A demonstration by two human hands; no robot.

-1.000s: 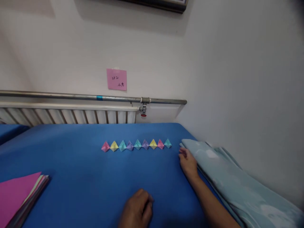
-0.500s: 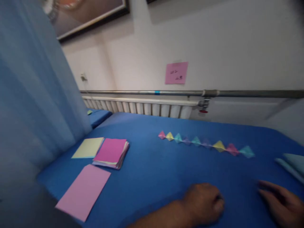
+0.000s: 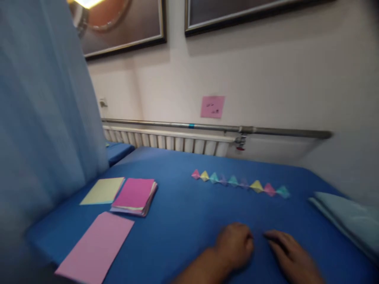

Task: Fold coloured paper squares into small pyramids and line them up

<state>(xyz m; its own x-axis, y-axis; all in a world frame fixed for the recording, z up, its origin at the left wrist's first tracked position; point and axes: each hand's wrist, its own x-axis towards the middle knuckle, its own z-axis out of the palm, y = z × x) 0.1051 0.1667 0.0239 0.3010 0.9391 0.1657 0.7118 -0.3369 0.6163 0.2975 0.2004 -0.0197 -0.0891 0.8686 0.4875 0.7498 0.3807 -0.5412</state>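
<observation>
My left hand (image 3: 235, 244) is curled into a loose fist low over the blue surface, and no object shows in it. To its right, my right hand (image 3: 291, 256) has its thumb and forefinger a little apart with nothing visible between them. The two hands are close but not touching, and both are slightly blurred. Beyond them lies a row of small folded paper diamonds (image 3: 233, 181) in pink, yellow, teal and purple, running from left to right. Neither hand touches it.
At left lie a stack of magenta-topped paper squares (image 3: 134, 193), a pale yellow sheet (image 3: 103, 190) and a larger pink sheet (image 3: 97, 246). A folded pale teal cloth (image 3: 349, 217) rests at right. A blue curtain (image 3: 50, 98) hangs at left; a radiator (image 3: 177, 144) stands behind.
My right hand has come left, nearer to my left hand. The view has shifted to the right and up, showing more of the framed pictures and the teal cloth.
</observation>
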